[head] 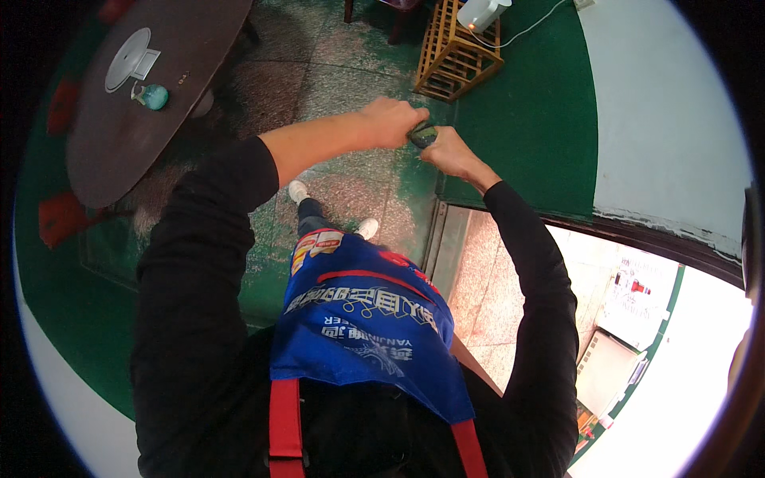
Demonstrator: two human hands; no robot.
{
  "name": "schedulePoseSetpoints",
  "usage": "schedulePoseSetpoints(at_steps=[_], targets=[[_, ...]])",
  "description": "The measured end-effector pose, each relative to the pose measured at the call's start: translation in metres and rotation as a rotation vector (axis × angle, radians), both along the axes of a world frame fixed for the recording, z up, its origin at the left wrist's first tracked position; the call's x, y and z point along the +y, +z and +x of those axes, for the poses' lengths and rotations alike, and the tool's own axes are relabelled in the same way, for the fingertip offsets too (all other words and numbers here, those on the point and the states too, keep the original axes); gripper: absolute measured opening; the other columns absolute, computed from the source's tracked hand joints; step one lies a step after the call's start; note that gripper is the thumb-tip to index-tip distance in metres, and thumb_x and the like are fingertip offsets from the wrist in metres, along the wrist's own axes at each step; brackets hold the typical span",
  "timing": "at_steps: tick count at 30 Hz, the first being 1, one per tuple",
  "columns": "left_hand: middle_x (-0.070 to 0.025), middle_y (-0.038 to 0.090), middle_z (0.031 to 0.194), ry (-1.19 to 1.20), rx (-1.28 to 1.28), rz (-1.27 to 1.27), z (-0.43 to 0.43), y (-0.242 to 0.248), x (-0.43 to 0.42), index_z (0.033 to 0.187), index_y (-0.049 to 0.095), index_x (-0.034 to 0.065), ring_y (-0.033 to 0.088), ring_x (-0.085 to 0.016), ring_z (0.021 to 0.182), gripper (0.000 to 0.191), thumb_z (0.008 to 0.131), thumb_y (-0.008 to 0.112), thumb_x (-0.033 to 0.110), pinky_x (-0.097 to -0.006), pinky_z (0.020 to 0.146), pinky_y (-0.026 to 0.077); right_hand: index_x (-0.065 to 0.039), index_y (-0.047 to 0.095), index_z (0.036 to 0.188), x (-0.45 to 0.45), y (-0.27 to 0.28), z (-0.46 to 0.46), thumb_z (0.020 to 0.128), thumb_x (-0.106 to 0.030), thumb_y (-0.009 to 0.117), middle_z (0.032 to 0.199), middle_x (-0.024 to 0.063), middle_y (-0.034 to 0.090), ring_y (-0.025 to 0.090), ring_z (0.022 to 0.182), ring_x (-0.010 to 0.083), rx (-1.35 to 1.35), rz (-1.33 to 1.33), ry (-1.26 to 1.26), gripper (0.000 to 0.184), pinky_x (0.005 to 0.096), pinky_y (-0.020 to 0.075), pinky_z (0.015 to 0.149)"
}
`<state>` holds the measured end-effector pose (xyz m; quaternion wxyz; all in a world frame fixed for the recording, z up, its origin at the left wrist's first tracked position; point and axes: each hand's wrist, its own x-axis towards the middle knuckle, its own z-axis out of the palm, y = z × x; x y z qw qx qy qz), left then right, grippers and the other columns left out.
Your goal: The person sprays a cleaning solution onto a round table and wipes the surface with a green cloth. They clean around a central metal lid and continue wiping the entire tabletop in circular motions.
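Observation:
Both my hands are raised in front of me, close together over the tiled floor. My left hand [394, 122] and my right hand [448, 149] are closed on a dark green, rounded object [422, 135] between them; most of it is hidden by the fingers, and I cannot tell what it is. I wear a blue apron [364, 322] with red straps over black sleeves.
An oval brown table [197, 36] at the upper left bears a light grey item [128, 60] and a teal pump bottle [153, 97]. Beyond my hands stands a slatted wooden rack [445, 66] with a white corded kettle [481, 13]. A doorway with a metal sill [445, 245] lies at the right.

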<state>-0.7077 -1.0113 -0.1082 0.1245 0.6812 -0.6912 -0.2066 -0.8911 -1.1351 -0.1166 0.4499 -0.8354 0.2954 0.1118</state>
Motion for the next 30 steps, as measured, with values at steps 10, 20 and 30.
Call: schedulePoseSetpoints(at_steps=[10, 20, 30], targets=[[-0.0190, 0.081, 0.099, -0.094, -0.104, -0.111, 0.012, 0.009, -0.020, 0.123, 0.068, 0.0142, 0.080, -0.045, 0.095, 0.035, 0.090, 0.080, 0.017, -0.0582, 0.080, 0.063, -0.009, 0.051, 0.091, -0.005, 0.009, -0.004, 0.089, 0.001, 0.073, 0.068, -0.0036, 0.046, 0.039, 0.049, 0.0075, -0.025, 0.663, -0.291, 0.024, 0.0297, 0.0252, 0.045], [-0.0206, 0.079, 0.091, -0.092, -0.122, -0.243, 0.025, 0.009, -0.038, 0.127, 0.067, 0.0164, 0.078, -0.049, 0.090, 0.045, 0.086, 0.083, 0.011, -0.0596, 0.074, 0.060, -0.009, 0.056, 0.091, -0.015, 0.015, 0.004, 0.090, -0.002, 0.073, 0.068, -0.0010, 0.050, 0.044, 0.049, 0.0083, -0.064, 0.726, -0.340, 0.019, 0.0315, 0.0286, 0.046], [-0.0263, 0.068, 0.147, 0.477, 1.006, 0.008, 0.052, -0.054, -0.007, 0.161, 0.056, 0.0077, 0.072, -0.042, 0.132, 0.095, 0.094, 0.083, 0.070, -0.0558, 0.101, 0.064, -0.001, 0.068, 0.123, -0.039, 0.074, 0.028, 0.080, 0.000, 0.084, 0.133, 0.0207, 0.067, 0.066, 0.124, 0.0486, -0.362, -0.833, -0.023, 0.046, 0.0519, 0.0583, 0.099]])
